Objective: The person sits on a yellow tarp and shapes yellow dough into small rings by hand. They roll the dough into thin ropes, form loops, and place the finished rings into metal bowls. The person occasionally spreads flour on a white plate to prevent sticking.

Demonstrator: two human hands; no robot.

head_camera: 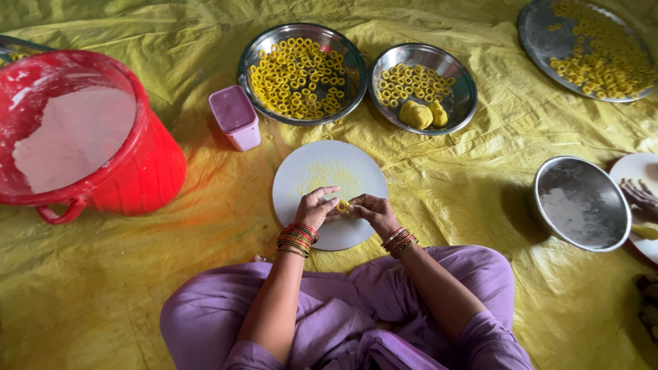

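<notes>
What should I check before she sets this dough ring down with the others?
1. Dough ring held between both hands: ok, left hand and right hand pinch it.
2. Ring fully closed: cannot tell, fingers cover it.
3. Round white board under the hands: ok.
4. Room in nearest steel bowl: ok, partly filled.
5. Spare dough lumps available: ok.
6. Other person's hand clear of her work: ok.

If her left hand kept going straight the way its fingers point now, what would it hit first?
The left hand points right, toward the other hand. It would first meet the small yellow dough ring pinched between both hands, then the right hand just behind it, all above the round white board.
</notes>
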